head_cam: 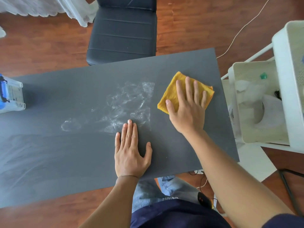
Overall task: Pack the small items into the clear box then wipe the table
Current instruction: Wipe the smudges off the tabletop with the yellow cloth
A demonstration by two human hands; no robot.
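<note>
- Right now I am seeing the right hand pressing flat on a folded yellow cloth, fingers straight and spread, holding nothing in a curl.
- The cloth is lying near the far right corner of the dark grey table, set like a diamond, one corner pointing away from me.
- My left hand is resting palm down on the table near its front edge, fingers straight, pointing at a whitish smear mid-table.
- A clear box with blue latches is sitting at the table's left edge, well apart from the cloth.
</note>
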